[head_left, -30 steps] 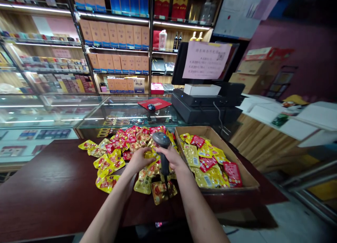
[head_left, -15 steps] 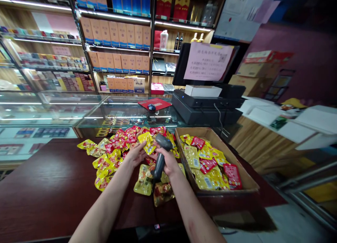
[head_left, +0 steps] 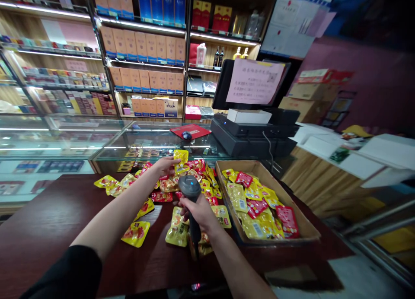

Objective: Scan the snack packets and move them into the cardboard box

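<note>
My left hand (head_left: 167,166) is closed on a small yellow snack packet (head_left: 181,157), held up over the far side of a heap of yellow and red snack packets (head_left: 196,164). My right hand (head_left: 197,209) grips a dark grey barcode scanner (head_left: 189,187) by its handle; a small blue light shows on its head. The scanner's head is just nearer to me than the raised packet, apart from it. Below the scanner lie gold-coloured packets (head_left: 177,230), partly covered by it and my right hand. A loose yellow packet (head_left: 136,233) lies left of them.
An open cardboard box (head_left: 300,219) of similar packets stands to the right on the dark wooden table (head_left: 48,238). Behind are a glass counter (head_left: 113,147), a mouse (head_left: 186,135) on a red mat, and a monitor (head_left: 220,85) with a paper notice. Stocked shelves line the wall.
My left hand has moved forward with the yellow packet, away from the scanner. The scanner has come down and left, toward me. My left forearm now covers packets at the left of the heap.
</note>
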`<state>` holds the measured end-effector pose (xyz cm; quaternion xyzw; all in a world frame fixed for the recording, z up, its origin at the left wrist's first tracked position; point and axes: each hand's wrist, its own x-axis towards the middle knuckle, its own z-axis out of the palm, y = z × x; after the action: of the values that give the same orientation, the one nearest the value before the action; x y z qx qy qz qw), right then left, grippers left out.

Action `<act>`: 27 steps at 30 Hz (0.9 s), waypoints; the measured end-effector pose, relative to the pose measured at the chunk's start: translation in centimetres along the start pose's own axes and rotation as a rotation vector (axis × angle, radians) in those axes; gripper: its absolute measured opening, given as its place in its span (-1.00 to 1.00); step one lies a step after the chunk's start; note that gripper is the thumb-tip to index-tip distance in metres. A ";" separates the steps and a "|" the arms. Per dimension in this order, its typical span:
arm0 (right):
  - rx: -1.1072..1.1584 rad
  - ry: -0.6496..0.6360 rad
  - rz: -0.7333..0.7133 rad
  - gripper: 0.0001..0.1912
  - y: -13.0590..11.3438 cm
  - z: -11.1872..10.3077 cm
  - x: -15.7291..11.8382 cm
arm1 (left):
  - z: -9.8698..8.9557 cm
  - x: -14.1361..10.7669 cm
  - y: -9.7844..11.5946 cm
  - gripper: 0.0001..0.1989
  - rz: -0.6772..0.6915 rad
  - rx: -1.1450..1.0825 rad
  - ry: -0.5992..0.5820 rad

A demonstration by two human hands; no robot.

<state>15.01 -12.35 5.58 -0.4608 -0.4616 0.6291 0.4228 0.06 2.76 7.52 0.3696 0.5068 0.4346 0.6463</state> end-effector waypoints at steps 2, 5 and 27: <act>-0.023 0.010 -0.021 -0.83 0.2 0.2 0.2 | 0.5 0.1 0.5 -0.69 0.001 0.009 -0.018; -0.055 0.026 -0.049 -0.85 0.4 0.2 0.4 | 0.8 0.1 0.7 -0.68 -0.004 0.025 -0.041; -0.010 0.205 -0.224 -0.86 -0.9 -1.1 -0.1 | 1.3 -1.6 -0.9 -0.67 -0.018 0.040 -0.161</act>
<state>16.21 -12.03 6.27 -0.4703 -0.4678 0.5254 0.5329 1.34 0.92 7.49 0.4115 0.4650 0.3875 0.6814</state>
